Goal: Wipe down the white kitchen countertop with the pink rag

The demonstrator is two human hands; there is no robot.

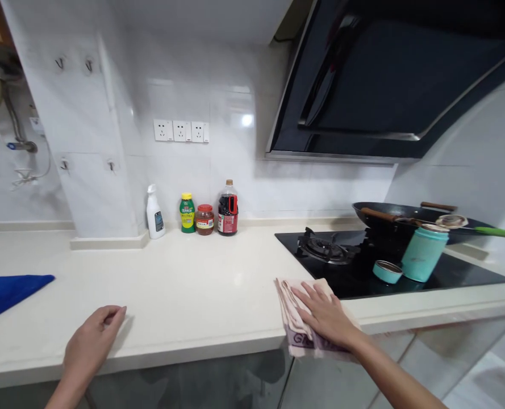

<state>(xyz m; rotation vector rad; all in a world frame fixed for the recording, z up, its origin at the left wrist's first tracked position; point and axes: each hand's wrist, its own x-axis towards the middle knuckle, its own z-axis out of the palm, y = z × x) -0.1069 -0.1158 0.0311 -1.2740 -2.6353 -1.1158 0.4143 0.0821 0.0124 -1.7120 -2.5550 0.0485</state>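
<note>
Kitchen scene, head view, largest items first.

Black range hood, slanting out from the white tiled wall at upper right. Cream bench, spanning the whole width, front edge nearest the viewer. Black glass hob, set into the bench on the right, gas burner at its left end. Dark wok at the back of the hob, wooden handles on the rim, a green-handled utensil lying across it. Blue cloth at the far left edge of the bench, well apart from both hands.

Folded pinkish cloth on the bench just beside the hob's front left corner, lower end hanging over the front edge. Right hand flat on top of this cloth, fingers spread and pressing down. Left hand resting on the bare bench near the front edge, fingers curled loosely inward, holding nothing.

Teal canister upright on the hob, its teal lid lying just beside it to the left. Against the wall, left to right: white spray bottle, green bottle with yellow cap, red sauce jar, dark soy bottle. Three wall sockets above them.
</note>
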